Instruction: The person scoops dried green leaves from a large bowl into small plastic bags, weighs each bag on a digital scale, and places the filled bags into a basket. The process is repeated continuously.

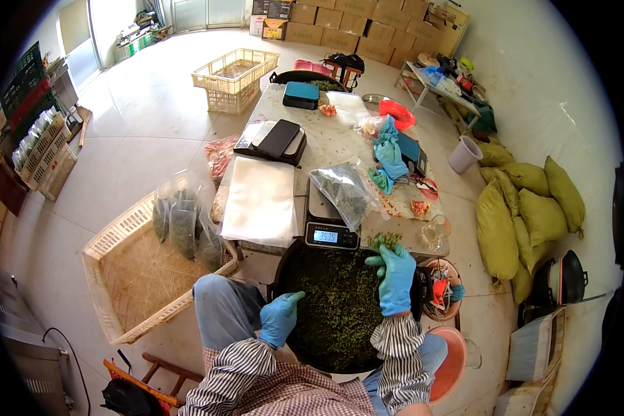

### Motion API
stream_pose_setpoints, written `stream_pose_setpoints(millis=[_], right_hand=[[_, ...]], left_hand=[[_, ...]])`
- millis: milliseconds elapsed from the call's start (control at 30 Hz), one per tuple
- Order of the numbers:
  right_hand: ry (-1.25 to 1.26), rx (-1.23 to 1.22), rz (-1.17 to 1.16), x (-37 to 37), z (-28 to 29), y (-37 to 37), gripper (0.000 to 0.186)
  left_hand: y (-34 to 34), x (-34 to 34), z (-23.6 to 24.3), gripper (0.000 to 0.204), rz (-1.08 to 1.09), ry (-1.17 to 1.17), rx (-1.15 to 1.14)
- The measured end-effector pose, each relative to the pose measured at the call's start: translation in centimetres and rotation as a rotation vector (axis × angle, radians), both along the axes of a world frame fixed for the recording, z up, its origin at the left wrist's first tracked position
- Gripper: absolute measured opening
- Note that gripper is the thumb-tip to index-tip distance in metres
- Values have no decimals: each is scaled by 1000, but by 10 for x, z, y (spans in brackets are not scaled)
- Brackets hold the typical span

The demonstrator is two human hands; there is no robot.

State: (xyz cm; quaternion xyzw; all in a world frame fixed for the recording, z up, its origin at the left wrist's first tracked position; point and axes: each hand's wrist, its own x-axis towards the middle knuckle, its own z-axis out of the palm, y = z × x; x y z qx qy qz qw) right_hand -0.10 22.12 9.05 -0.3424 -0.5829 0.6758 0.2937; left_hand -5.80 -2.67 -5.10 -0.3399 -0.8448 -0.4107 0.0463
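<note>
I wear blue gloves. My right hand [394,277] is raised over the right side of a black pan [329,312] of dark green dried leaves, its fingers closed on a small clump of the leaves [385,240]. My left hand [281,317] is at the pan's left side, fingers curled; what they hold, if anything, is hidden. Just beyond the pan, a clear bag of leaves [340,191] lies on a digital scale [331,236] with a lit display. Left of it lies a stack of clear empty bags [260,201].
The table [291,104] bears other scales and red and blue items. A cream crate [111,281] with filled bags [184,232] is at left, another [232,97] farther back. Green sacks [534,208], a bucket [464,154] and a pink basin [447,364] are at right.
</note>
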Motion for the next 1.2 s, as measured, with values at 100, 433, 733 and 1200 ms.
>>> stream_pose_setpoints(millis=[100,433,733,1200], right_hand=[[-137,40,106,31,0,-18,22],[-403,38,364,95,-51,-43,21],[-621,417,529,82,-50,-36,26],[-283,1439,119,-69,-42,15,50]], left_hand=[[1,0,-6,26,1,33,33],[2,-1,-6,25,-1,44,-1],[2,0,2,27,7,44,13],[-2,0,-4,30,-3,23,-44]])
